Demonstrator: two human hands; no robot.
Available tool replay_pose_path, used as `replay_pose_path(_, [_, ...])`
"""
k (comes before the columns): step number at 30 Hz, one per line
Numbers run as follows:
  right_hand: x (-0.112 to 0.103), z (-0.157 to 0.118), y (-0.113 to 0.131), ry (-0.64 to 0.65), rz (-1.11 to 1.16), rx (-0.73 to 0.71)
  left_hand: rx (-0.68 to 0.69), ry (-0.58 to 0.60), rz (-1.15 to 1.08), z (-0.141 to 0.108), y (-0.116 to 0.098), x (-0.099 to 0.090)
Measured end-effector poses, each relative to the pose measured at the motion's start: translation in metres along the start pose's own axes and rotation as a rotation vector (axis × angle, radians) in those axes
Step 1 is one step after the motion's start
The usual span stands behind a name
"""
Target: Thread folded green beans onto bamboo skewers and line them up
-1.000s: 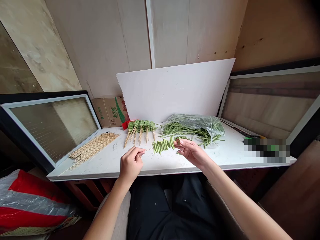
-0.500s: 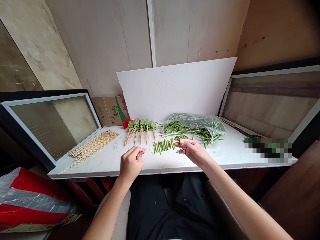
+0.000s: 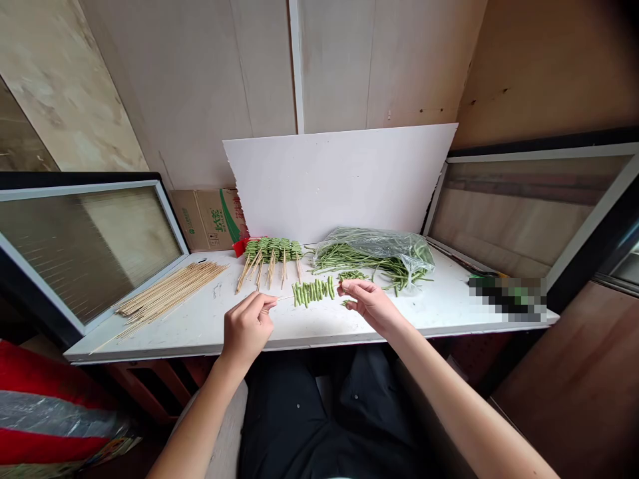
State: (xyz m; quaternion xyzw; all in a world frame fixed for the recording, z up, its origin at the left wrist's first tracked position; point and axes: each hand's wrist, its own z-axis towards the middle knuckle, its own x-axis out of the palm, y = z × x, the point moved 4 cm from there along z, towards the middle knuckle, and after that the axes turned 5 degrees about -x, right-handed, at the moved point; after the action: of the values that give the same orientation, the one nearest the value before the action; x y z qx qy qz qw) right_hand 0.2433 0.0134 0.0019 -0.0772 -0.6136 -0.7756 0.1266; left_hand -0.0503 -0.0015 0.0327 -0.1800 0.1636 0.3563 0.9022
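Note:
Level over the front of the white table hangs a thin wooden skewer threaded with a row of short green bean pieces [image 3: 313, 293]. My left hand [image 3: 248, 326] is closed, thumb and forefinger gripping the bare left end of the stick. At the opposite end, the fingertips of my right hand [image 3: 369, 303] pinch around the tip; I cannot tell whether a loose bean piece is also between them. Behind my right fingers lies a small heap of cut bean pieces [image 3: 352, 275]. Finished-looking bean skewers [image 3: 274, 250] are stacked beyond, sticks pointing toward me.
Bare wooden skewers [image 3: 172, 293] lie in a pile on the left of the table [image 3: 299, 334]. A clear plastic bag [image 3: 399, 243] of long green beans sits at the back right. A cardboard box [image 3: 204, 216] and white board [image 3: 339, 186] stand behind; framed panels flank both sides.
The whole view has shifted, so the table and its things sit further left in the picture. Both hands keep nearly the same hold on the skewer.

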Motion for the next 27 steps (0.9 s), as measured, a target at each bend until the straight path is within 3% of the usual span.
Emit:
replay_pose_path(6, [0.000,0.001,-0.004,0.000,0.049,0.041,0.009,0.004,0.004,0.000,0.000,0.002])
replay_pose_path(13, [-0.001,0.003,-0.012,-0.118,0.061,-0.020,0.115,-0.023,0.115,-0.003,-0.017,0.002])
replay_pose_path(27, [0.006,0.002,-0.014,-0.173,-0.042,-0.163,0.040,-0.011,0.046,-0.005,-0.010,0.004])
